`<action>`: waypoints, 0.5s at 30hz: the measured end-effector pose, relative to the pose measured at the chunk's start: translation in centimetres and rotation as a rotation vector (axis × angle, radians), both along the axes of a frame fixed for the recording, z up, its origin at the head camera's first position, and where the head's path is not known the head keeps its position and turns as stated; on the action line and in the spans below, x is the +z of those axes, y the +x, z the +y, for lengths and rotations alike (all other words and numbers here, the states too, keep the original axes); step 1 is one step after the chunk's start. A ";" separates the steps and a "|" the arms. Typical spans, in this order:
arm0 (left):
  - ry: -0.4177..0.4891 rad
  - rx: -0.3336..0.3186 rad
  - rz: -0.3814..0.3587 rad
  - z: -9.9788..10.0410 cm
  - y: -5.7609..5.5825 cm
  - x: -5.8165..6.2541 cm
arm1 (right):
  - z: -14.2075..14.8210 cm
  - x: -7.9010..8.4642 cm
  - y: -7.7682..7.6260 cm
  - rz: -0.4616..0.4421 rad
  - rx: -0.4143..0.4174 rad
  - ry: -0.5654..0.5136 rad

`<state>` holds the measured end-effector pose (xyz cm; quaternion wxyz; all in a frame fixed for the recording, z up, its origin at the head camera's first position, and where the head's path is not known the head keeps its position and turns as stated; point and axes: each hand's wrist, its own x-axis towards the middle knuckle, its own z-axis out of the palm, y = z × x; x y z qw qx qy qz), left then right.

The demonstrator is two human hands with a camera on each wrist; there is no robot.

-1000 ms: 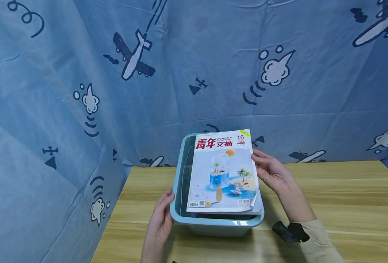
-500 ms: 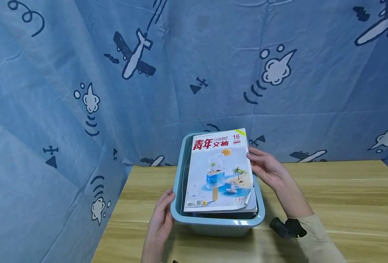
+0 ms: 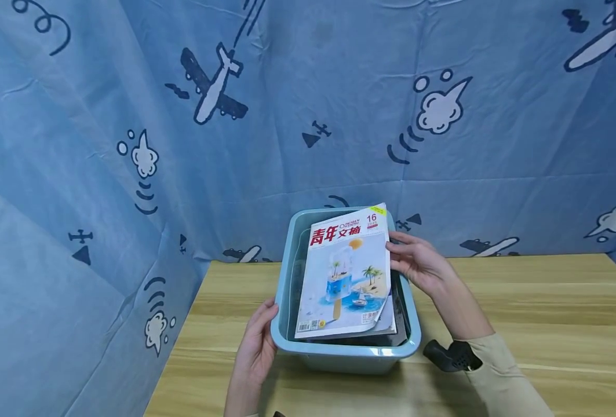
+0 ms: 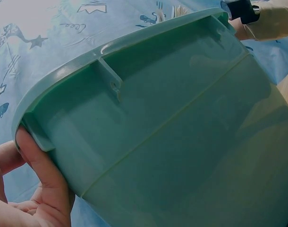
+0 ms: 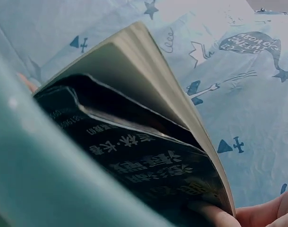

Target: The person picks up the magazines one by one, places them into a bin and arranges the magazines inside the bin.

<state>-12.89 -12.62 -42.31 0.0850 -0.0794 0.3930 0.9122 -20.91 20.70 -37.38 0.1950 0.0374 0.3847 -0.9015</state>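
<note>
A light blue-green plastic bin [image 3: 345, 350] stands on the table. On top of what it holds lies a magazine [image 3: 315, 284] with a popsicle and beach cover, slightly turned. My right hand [image 3: 423, 265] pinches the magazine's right edge. In the right wrist view the thumb of the right hand [image 5: 264, 213] lies against the dark back cover [image 5: 134, 156]. My left hand [image 3: 255, 341] holds the bin at its left side. The left wrist view shows the left hand's [image 4: 45, 189] thumb beneath the rim, against the bin's outer wall [image 4: 163, 137]. More papers and something dark show under the magazine.
The wooden table [image 3: 537, 324] extends to both sides of the bin. A blue curtain [image 3: 308, 116] printed with planes and clouds hangs behind and at the left. A black device [image 3: 452, 355] sits on the right wrist, by a beige sleeve [image 3: 506, 376].
My right hand and the magazine have shifted left, so the magazine now lies more inside the bin's rim and is turned a little. The left hand and bin have stayed nearly in place.
</note>
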 end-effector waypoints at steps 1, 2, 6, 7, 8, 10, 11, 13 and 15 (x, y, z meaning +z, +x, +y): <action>0.002 0.002 -0.001 0.0 0.0 0.0 | -0.1 0.0 0.0 0.027 0.002 0.055; 0.002 0.003 0.000 0.0 0.0 0.0 | -0.1 0.0 0.0 0.063 0.000 0.114; -0.019 -0.007 0.012 0.1 0.0 -0.1 | -0.1 0.0 0.4 0.204 -0.069 0.337; -0.028 -0.010 0.017 0.1 0.0 -0.1 | -0.1 0.0 0.5 0.225 -0.093 0.367; -0.034 -0.012 0.023 0.1 0.0 -0.1 | -0.1 0.0 0.6 0.241 -0.116 0.390; -0.052 -0.012 0.036 0.0 -0.1 -0.1 | 0.1 -0.1 0.8 0.260 -0.142 0.410; -0.058 -0.009 0.038 0.0 -0.1 -0.1 | 0.1 -0.2 0.9 0.267 -0.147 0.409; -0.060 -0.002 0.039 0.0 -0.1 -0.1 | 0.2 -0.2 1.1 0.283 -0.152 0.409; -0.064 0.003 0.037 0.0 -0.1 -0.1 | 0.3 -0.1 1.2 0.296 -0.157 0.405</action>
